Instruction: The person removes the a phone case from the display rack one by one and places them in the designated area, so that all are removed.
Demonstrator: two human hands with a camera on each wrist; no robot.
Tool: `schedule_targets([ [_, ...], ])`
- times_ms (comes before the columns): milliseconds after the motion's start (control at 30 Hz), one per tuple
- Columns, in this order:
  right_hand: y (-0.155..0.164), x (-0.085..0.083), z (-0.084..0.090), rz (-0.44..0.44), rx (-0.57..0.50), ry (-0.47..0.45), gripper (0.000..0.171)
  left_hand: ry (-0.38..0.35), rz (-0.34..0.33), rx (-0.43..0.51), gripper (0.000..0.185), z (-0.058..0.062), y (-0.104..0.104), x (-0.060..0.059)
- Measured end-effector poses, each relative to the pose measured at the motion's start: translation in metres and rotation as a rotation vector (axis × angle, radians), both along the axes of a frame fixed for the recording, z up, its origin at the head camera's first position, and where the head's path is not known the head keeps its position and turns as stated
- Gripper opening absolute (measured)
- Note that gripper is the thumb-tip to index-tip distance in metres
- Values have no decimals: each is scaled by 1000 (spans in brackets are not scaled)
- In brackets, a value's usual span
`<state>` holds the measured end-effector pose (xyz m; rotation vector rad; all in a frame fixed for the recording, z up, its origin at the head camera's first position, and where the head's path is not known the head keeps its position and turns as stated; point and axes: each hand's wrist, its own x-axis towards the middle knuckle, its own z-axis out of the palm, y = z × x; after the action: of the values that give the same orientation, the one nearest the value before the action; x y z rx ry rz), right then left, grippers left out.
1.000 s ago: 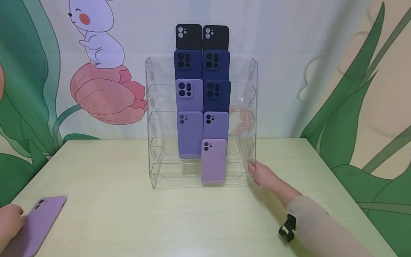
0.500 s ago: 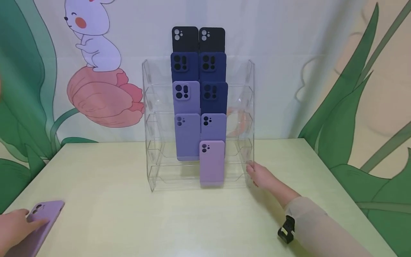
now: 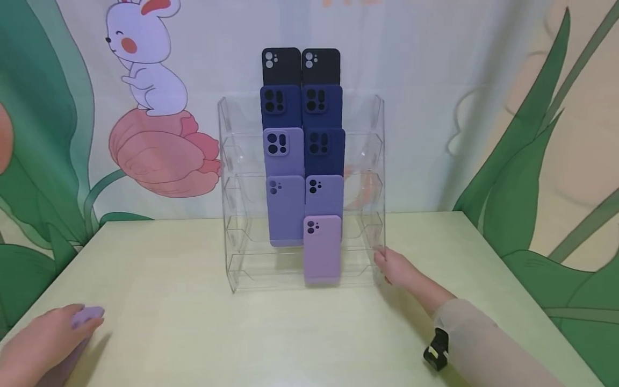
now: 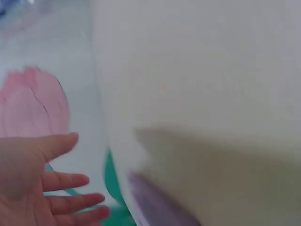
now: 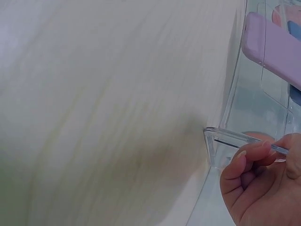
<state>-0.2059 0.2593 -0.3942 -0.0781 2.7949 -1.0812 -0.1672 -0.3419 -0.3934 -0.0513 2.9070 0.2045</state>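
Observation:
My left hand [image 3: 45, 341] is over a light purple phone case [image 3: 87, 316] at the table's left and hides most of it. In the left wrist view the fingers of the left hand [image 4: 61, 183] are straight and spread, with a gap to the blurred case [image 4: 162, 207]. My right hand [image 3: 396, 266] grips the lower right side of a clear tiered rack [image 3: 232, 269]. Seen from the right wrist, thumb and fingers of the right hand [image 5: 263, 183] pinch its clear edge. Black [image 3: 281, 72], navy [image 3: 326, 153], violet [image 3: 285, 215] and pink-purple [image 3: 322, 252] phone cases stand in the rack in two columns.
A pale wooden table [image 3: 232, 338] carries the rack near its back edge. Behind hangs a curtain [image 3: 416, 107] printed with a rabbit, flower and leaves. A black strap device [image 3: 437, 349] is on the right forearm.
The left hand has shifted right over the purple case, its thumb and fingers now stretched farther across it, and a shadow shows beside it. The right hand keeps its grip on the rack.

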Motion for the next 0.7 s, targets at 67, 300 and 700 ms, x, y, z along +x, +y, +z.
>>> schedule_targets([
  [67, 1, 0, 0, -7, 4, -1, 51, 85, -56, 95, 75, 8, 20, 1],
  [300, 3, 0, -3, 11, 8, 5, 51, 214, -162, 238, 61, 21, 75, 1],
  [700, 2, 1, -3, 31, -2, 16, 51, 248, -222, 609, 41, 17, 135, 0],
])
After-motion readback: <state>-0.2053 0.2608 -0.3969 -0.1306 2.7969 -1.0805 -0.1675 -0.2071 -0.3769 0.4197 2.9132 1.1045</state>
